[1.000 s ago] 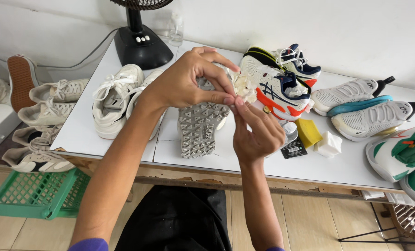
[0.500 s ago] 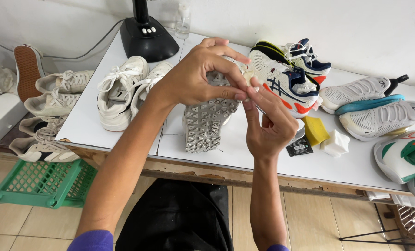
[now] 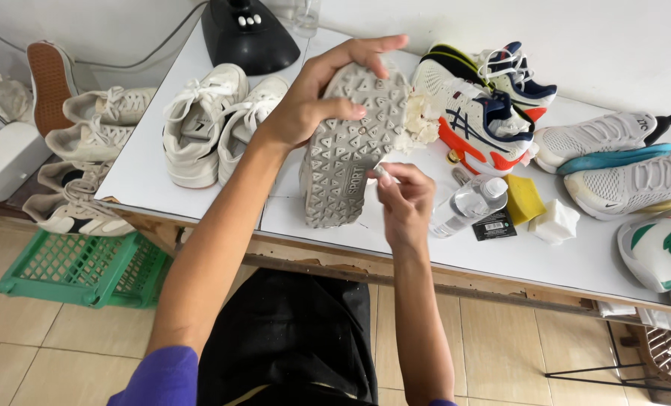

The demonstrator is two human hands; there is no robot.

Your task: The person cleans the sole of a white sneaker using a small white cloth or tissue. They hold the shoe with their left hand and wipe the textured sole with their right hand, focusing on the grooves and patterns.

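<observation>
My left hand (image 3: 305, 105) grips a shoe with a grey studded sole (image 3: 346, 150), sole turned up toward me, above the white table (image 3: 200, 199). A crumpled whitish wad (image 3: 419, 126) sticks out at the shoe's right edge. My right hand (image 3: 404, 201) is just below and right of the sole, thumb and fingers pinched on a small whitish scrap (image 3: 384, 175) close to the sole's rim.
On the table stand a pair of white sneakers (image 3: 200, 120), a black fan base (image 3: 245, 34), colourful running shoes (image 3: 478, 113), pale sneakers (image 3: 613, 154), a green-and-white shoe (image 3: 662, 248), a clear bottle (image 3: 469, 204), and yellow (image 3: 525, 197) and white (image 3: 557, 222) sponges. A green basket (image 3: 80, 267) sits on the floor at left.
My hands have parted: the right one dropped from the wad down to the sole's lower edge. The left hand turned the shoe, so its sole now faces me more fully.
</observation>
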